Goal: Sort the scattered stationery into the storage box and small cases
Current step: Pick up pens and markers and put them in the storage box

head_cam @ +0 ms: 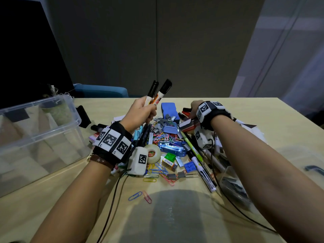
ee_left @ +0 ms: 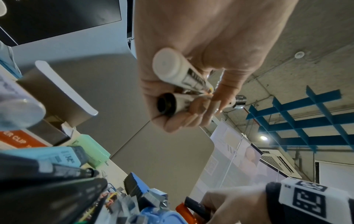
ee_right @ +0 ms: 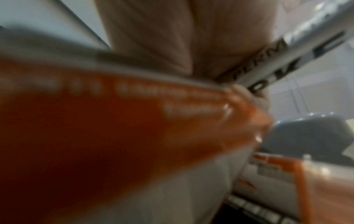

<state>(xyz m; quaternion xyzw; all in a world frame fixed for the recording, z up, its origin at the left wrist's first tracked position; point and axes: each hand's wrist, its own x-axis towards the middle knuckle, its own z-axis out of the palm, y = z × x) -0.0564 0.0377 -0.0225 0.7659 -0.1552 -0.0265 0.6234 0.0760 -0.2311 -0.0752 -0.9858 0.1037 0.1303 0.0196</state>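
My left hand (head_cam: pixel 142 111) is raised above the pile and grips two white markers (head_cam: pixel 158 95) with black caps, caps pointing up and away. The left wrist view shows their butt ends (ee_left: pixel 172 78) inside my curled fingers (ee_left: pixel 184 119). My right hand (head_cam: pixel 193 109) reaches down into the far right of the stationery pile (head_cam: pixel 168 139), among red and black markers. Its fingers close round a dark-capped marker (ee_left: pixel 193 207). A white lettered marker barrel (ee_right: pixel 287 57) lies against that hand in the blurred right wrist view. The clear storage box (head_cam: pixel 73 109) stands at the left.
The pile holds coloured paper clips (head_cam: pixel 164 137), a tape roll (head_cam: pixel 152 153), a blue board eraser (head_cam: pixel 169 109), a blue clear case (head_cam: pixel 172 149), a green pen (head_cam: pixel 190 146) and a white marker (head_cam: pixel 204 172). A small clear case (head_cam: pixel 233 186) lies at the right. Cables trail toward me.
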